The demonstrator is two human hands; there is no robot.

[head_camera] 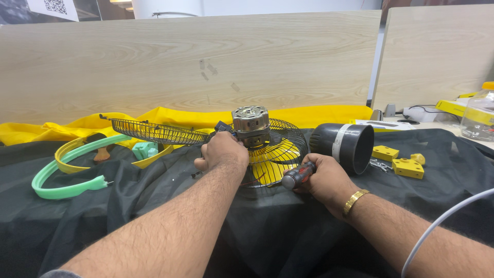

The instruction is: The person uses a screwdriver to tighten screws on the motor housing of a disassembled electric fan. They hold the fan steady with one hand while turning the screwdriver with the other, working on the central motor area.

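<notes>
A bare fan motor with metal casing stands on a round black wire guard over a yellow piece, on the black cloth. My left hand grips the left side of the motor base. My right hand is closed around a screwdriver handle, black and red, lying low beside the guard's right rim. Its tip is hidden. A second wire guard tilts up on the left, behind my left hand.
A black cylindrical housing lies right of the guard. Yellow plastic blocks and small screws sit further right. A green ring and yellow ring lie at left. A wooden partition stands behind. A white cable crosses bottom right.
</notes>
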